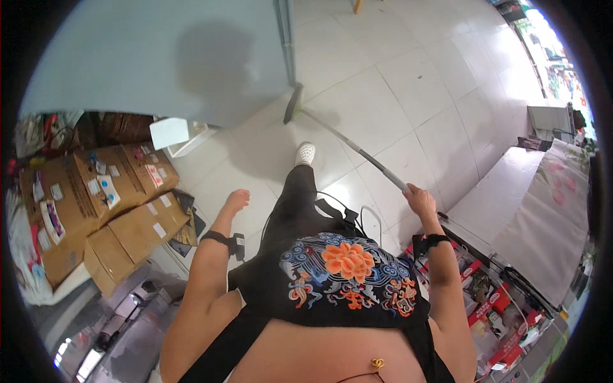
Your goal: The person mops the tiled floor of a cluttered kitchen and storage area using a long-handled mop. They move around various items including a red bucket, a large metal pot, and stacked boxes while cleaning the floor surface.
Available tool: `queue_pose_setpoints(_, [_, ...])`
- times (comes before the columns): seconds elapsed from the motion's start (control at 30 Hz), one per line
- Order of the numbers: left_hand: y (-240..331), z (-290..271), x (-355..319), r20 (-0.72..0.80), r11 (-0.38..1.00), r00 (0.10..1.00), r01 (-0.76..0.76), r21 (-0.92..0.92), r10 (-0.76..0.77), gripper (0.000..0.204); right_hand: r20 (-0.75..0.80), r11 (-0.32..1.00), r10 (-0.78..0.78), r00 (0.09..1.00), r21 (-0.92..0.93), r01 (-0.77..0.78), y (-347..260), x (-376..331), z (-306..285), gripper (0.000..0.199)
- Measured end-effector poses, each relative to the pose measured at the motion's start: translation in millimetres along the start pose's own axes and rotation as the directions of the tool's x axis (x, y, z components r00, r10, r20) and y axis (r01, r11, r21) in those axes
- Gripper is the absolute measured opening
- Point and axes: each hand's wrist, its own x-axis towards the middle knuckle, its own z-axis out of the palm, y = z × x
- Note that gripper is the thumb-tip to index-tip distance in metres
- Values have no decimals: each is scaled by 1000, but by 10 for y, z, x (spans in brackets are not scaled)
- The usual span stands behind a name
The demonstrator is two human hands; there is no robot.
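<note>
Floor (408, 96) white tile | right hand (419, 199) grips mop handle (357, 148) | left hand (237, 200) free, loosely open

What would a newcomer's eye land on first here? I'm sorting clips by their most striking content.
First the long-handled mop, held at its upper end by the right hand, with its head on the white tiled floor beside a pale blue cabinet. Next the orange flower embroidery on the black garment at centre. The left hand hangs open and empty near stacked cardboard boxes on the left.
</note>
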Motion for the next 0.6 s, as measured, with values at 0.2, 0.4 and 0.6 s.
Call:
queue_pose_setpoints(0.2, [1291, -475, 537, -75, 999, 996, -44, 17, 45, 30, 74, 967, 249, 966, 36, -252, 755, 97, -278, 47])
queue_pose_setpoints(0.4, [2256, -624, 1056, -59, 984, 997, -34, 174, 45, 32, 34, 906, 422, 906, 25, -423, 1207, -345, -740, 42])
queue_pose_setpoints(0.6, [2931, -144, 1362, 66, 955, 992, -125, 270, 111, 30, -30, 908, 412, 911, 100, -408, 1471, -705, -887, 40])
